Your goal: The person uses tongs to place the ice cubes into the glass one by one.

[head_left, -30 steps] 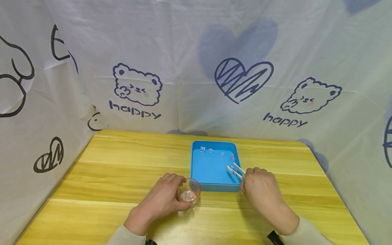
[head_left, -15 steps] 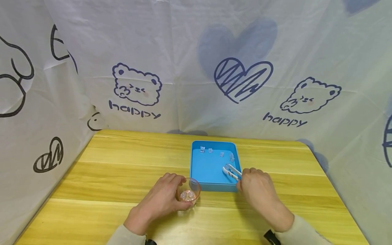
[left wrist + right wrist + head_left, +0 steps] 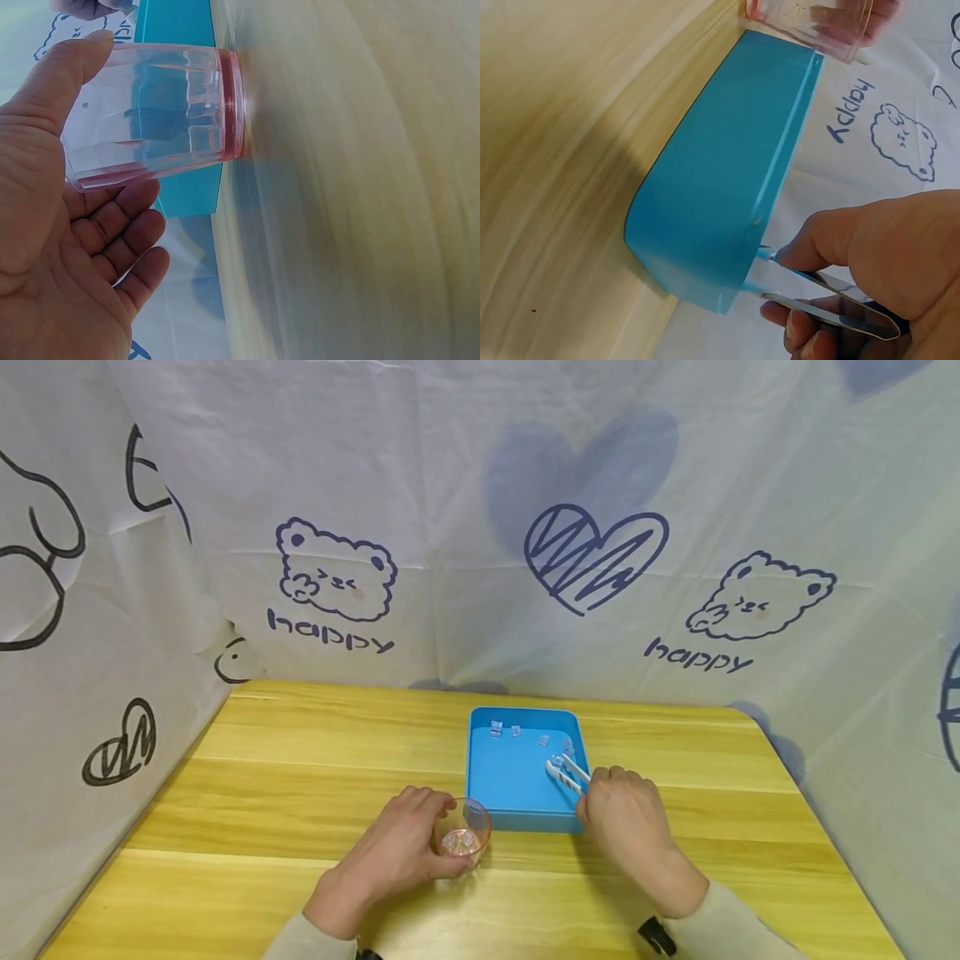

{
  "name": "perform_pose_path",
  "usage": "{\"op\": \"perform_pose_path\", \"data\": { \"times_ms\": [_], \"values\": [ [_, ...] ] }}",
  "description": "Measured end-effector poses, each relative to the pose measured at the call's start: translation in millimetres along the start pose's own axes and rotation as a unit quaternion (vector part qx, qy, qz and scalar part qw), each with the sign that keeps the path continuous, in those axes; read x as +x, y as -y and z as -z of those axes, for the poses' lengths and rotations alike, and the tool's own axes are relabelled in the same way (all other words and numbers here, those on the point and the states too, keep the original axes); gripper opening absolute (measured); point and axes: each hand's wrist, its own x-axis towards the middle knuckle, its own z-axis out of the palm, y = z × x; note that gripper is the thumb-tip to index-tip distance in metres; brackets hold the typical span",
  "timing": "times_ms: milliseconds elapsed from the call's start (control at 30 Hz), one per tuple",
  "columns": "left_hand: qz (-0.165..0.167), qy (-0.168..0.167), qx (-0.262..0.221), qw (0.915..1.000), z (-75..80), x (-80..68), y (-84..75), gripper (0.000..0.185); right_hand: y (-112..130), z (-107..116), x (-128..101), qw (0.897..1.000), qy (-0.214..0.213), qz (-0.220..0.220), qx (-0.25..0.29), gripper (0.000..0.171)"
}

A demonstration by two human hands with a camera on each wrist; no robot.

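A clear pink-tinted glass cup [image 3: 467, 835] with clear cubes in it stands on the wooden table, just left of the blue tray's [image 3: 517, 820] near corner. My left hand [image 3: 401, 843] wraps the cup; in the left wrist view my left hand [image 3: 67, 225] has its thumb along the cup [image 3: 161, 112]. My right hand [image 3: 621, 814] grips white tongs [image 3: 566, 772], tips over the tray's right side, near a clear cube [image 3: 567, 746]. More cubes [image 3: 496, 727] lie along the far wall. In the right wrist view my right hand [image 3: 885, 247] pinches the tongs [image 3: 832, 300] above the tray [image 3: 720, 202].
The wooden table [image 3: 300, 768] is walled at the back and both sides by a white cloth [image 3: 450, 527] printed with bears and hearts. The table's right far corner [image 3: 750, 714] is rounded.
My right hand has shifted a little left and away from me, carrying the tong tips further into the tray. The left hand and cup have stayed put.
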Motion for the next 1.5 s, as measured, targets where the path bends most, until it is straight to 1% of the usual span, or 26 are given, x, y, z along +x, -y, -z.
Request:
{"op": "perform_pose_path", "data": {
  "times_ms": [200, 333, 600, 1033, 1233, 1333, 1500],
  "values": [
    [0.001, 0.002, 0.001, 1.0, -0.7, 0.2, 0.1, 0.074, -1, -7, 2, 1.0, 0.021, -0.007, 0.02, 0.028],
    [0.003, 0.004, -0.001, 1.0, -1.0, 0.3, 0.3, 0.075, -2, -11, 3, 0.999, 0.026, -0.01, 0.026, 0.028],
    [0.004, 0.004, 0.001, 1.0, -1.3, 0.5, 0.7, 0.074, -1, -12, 2, 1.0, 0.002, -0.001, 0.026, 0.029],
    [0.001, 0.002, 0.003, 1.0, -0.9, 0.3, 1.1, 0.073, 0, -7, -3, 0.999, -0.013, 0.008, 0.051, 0.027],
    [0.003, 0.003, 0.005, 1.0, 0.3, 0.2, 0.8, 0.074, -3, -6, -6, 0.998, -0.03, 0.024, 0.057, 0.026],
    [0.005, 0.003, 0.003, 1.0, 0.2, 0.2, 0.8, 0.074, -4, -6, -7, 0.998, -0.03, 0.024, 0.056, 0.027],
    [0.003, -0.002, 0.003, 1.0, -0.8, 0.0, 0.7, 0.074, -4, -8, -7, 0.998, -0.016, 0.018, 0.05, 0.029]
  ]
}}
